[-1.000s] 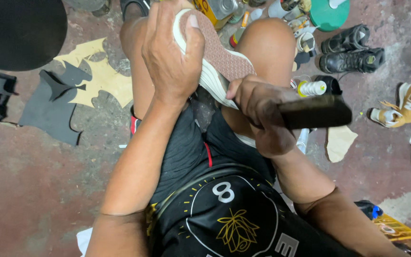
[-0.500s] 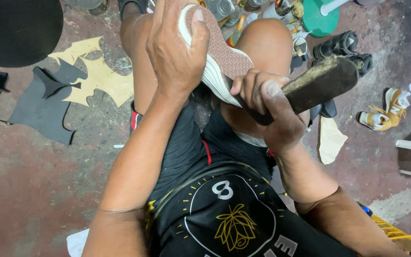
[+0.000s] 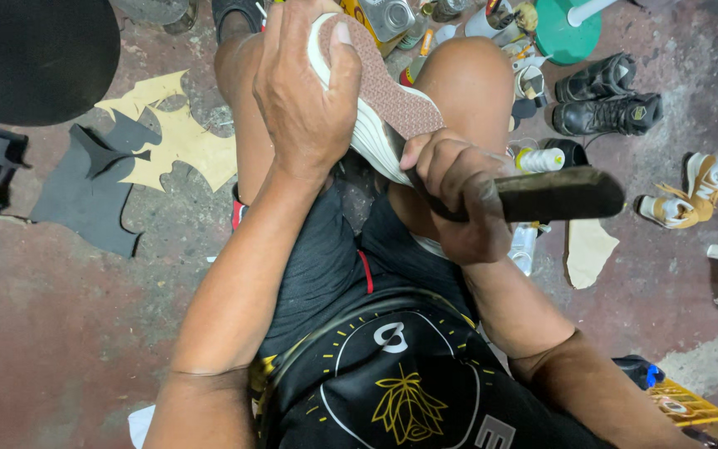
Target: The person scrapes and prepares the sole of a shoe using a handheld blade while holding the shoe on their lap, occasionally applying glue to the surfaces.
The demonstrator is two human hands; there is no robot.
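Left hand (image 3: 305,100) fingers clamped over the upturned shoe (image 3: 376,100) on the lap, right hand (image 3: 459,195) fisted around a dark-handled tool (image 3: 554,195) at its sole edge: seemingly mid-repair, needing a steady, controlled push.

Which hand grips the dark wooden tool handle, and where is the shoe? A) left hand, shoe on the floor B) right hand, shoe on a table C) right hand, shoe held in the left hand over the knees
C: the right hand wraps the dark tool handle, while the left hand holds the shoe, sole up, over the knees.
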